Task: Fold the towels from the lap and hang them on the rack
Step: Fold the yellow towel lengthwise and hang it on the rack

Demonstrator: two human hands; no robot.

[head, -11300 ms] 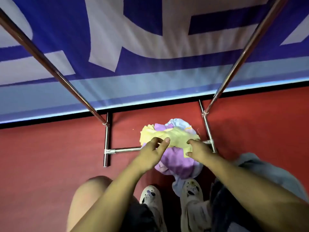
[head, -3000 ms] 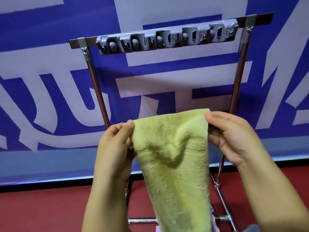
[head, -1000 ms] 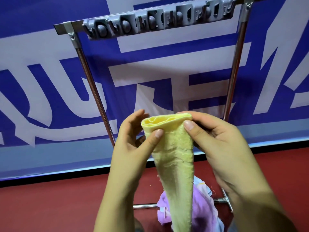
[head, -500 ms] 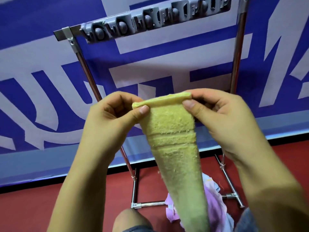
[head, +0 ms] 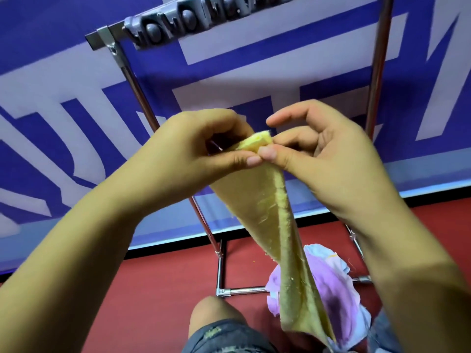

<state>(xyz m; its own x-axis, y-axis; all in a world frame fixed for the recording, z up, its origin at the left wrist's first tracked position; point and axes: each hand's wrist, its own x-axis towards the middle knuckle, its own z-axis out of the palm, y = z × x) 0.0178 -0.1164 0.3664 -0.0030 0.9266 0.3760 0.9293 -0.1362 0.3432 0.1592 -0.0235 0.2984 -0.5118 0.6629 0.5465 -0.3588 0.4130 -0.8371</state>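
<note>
Pinching the folded top of the yellow towel (head: 270, 220), the left hand (head: 193, 149) and right hand (head: 328, 159) hold it before the rack (head: 142, 95); nothing hangs there yet, and more towels (head: 334, 284) wait low at the right.

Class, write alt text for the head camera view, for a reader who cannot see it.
Two hands, the left hand and the right hand, pinch the top of a folded yellow towel that hangs down between them. Behind stands a metal rack before a blue and white banner; a purple and blue pile of cloth lies on the red floor.
</note>
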